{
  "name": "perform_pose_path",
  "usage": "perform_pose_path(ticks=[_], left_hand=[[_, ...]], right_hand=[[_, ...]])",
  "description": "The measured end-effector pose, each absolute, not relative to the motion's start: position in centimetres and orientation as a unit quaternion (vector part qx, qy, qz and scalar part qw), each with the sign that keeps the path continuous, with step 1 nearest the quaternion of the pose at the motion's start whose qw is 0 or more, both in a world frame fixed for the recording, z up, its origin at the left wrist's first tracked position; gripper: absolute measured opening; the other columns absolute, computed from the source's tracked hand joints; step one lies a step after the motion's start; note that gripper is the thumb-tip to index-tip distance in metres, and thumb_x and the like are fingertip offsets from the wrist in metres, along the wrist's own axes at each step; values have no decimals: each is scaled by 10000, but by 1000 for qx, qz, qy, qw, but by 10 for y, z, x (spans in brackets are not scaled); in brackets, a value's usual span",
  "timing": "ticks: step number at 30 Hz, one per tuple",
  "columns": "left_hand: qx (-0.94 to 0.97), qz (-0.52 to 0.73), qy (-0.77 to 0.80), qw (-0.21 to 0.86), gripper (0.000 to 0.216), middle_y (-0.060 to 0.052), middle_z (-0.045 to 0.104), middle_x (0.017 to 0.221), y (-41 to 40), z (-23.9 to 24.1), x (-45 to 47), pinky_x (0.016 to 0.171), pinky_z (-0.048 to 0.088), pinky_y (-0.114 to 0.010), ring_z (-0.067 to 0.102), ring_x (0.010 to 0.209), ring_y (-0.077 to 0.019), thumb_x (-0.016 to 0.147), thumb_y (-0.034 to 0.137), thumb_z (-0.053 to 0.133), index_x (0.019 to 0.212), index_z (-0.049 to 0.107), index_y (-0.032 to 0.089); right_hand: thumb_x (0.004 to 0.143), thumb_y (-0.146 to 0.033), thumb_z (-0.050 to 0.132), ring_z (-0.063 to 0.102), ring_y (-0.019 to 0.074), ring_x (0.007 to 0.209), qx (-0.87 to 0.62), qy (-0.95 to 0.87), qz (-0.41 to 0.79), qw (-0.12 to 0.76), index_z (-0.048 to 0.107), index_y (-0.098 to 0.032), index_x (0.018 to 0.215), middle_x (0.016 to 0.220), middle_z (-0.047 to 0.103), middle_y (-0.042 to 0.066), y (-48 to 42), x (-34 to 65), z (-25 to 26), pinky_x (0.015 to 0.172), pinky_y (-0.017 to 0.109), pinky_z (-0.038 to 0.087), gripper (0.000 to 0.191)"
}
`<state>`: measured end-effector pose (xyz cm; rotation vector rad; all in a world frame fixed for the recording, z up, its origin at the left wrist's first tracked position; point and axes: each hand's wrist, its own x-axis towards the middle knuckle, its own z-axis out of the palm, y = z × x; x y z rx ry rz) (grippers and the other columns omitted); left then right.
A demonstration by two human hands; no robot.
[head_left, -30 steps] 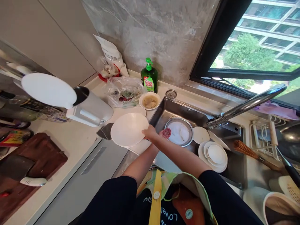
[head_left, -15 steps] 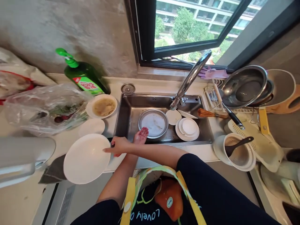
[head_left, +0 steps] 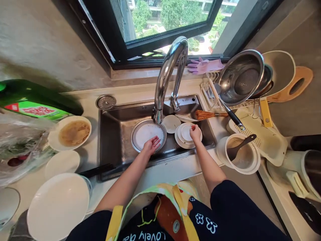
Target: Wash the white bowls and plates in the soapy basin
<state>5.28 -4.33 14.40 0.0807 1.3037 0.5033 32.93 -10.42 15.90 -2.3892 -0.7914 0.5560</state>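
My left hand [head_left: 151, 145] is palm up with fingers spread, at the near edge of a round metal pan [head_left: 136, 129] in the sink; nothing is in it. My right hand [head_left: 195, 133] is closed at the right side of a small white dish [head_left: 186, 133], fingers curled at its edge. That dish lies on top of a larger white plate [head_left: 184, 144] in the sink's right part. Another white plate [head_left: 171, 123] lies between the pan and the stack. On the left counter sits a big white bowl [head_left: 59, 204], with neither hand on it.
The tall chrome faucet [head_left: 167, 70] arches over the sink [head_left: 110, 134]. A bowl of brown liquid [head_left: 74, 133] and a green soap bottle [head_left: 37, 100] stand left. Right are a bristle brush [head_left: 204, 115], a dish rack [head_left: 209, 97] and a pot with a ladle [head_left: 244, 160].
My right hand has let go of the big white bowl at the left and moved right to the stacked dishes. The view has shifted to the right and closer to the sink.
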Motion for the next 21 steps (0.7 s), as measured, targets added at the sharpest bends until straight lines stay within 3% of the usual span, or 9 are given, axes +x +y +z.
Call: perform_pose_path(ticks=[5, 8, 14, 21], left_hand=[[93, 179, 594, 779, 211, -107, 659, 1080, -27, 159, 104, 842, 505, -289, 666, 844, -135, 853, 171, 494, 1015, 628, 158], [120, 152, 572, 797, 213, -116, 649, 1125, -18, 165, 129, 849, 503, -286, 663, 873, -142, 852, 173, 486, 1001, 635, 146], [148, 127, 567, 800, 222, -129, 626, 1196, -2, 166, 167, 858, 503, -274, 649, 973, -163, 842, 199, 508, 1022, 630, 153], [159, 119, 557, 807, 243, -142, 623, 1195, 2, 156, 176, 893, 495, -296, 645, 1003, -175, 847, 207, 489, 1045, 618, 150]], right_hand=[[811, -232, 545, 657, 159, 711, -822, -131, 272, 483, 531, -171, 874, 757, 664, 37, -83, 343, 139, 734, 288, 531, 89], [869, -337, 520, 644, 138, 581, -731, 20, 376, 569, 516, -171, 749, 583, 611, 17, -56, 342, 137, 604, 244, 549, 205], [862, -160, 498, 575, 100, 443, -688, 194, 464, 523, 541, -130, 790, 492, 578, 5, -15, 355, 145, 437, 173, 484, 89], [785, -69, 438, 491, 88, 401, -723, 183, 430, 510, 562, -137, 795, 477, 536, -10, -15, 344, 151, 357, 162, 348, 142]])
